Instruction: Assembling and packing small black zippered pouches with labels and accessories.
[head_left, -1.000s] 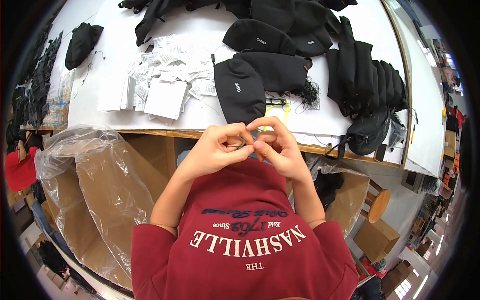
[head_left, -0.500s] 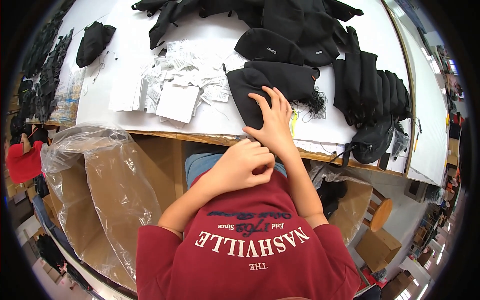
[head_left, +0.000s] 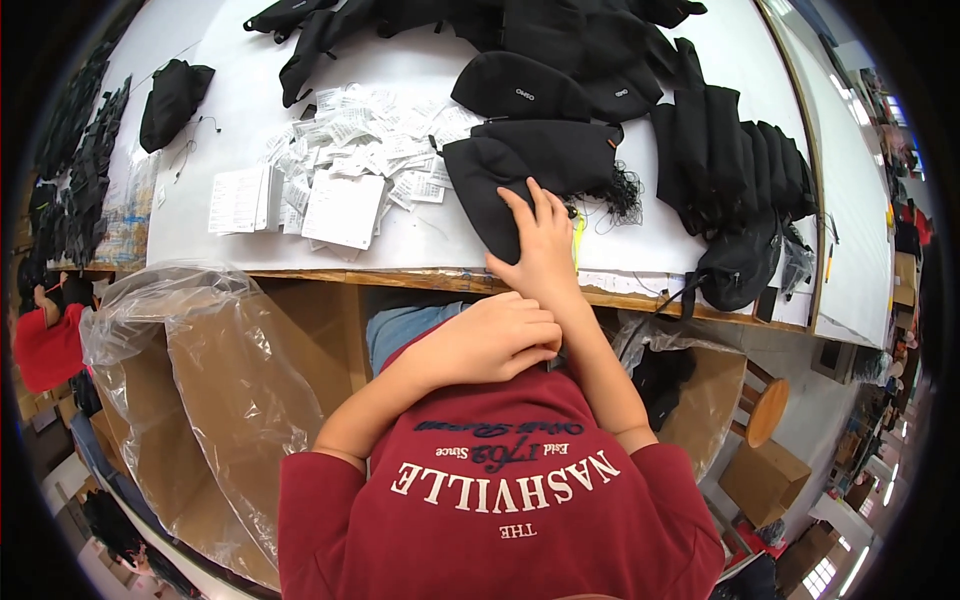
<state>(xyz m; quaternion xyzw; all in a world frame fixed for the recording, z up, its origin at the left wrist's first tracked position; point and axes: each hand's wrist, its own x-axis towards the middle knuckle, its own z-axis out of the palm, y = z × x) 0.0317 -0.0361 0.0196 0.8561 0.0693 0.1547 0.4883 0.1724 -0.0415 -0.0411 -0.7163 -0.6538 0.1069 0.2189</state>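
My right hand [head_left: 541, 243] rests on a black fabric pouch [head_left: 485, 190] at the table's near edge, fingers spread, holding nothing. Just below, my left hand [head_left: 497, 340] lies across the front of my body against my right wrist, its fingers bent and pressed together. Nothing shows in the left fingers. Behind the pouch lies another black pouch [head_left: 522, 88] with a small pale mark. Black thin cords [head_left: 622, 195] bunch up to the right of my hand, and a yellow strip [head_left: 578, 240] shows beside it.
Left of the pouch are loose white labels [head_left: 375, 135] and stacks of white cards [head_left: 343, 210]. Black pouches [head_left: 715, 150] stand in a row at right. A plastic-lined carton [head_left: 225, 370] stands below the table at left, with a wooden stool [head_left: 767, 412] at right.
My left hand has shifted right onto my right wrist, and its fingers have closed up more. My right hand stays on the pouch. The view has tilted slightly.
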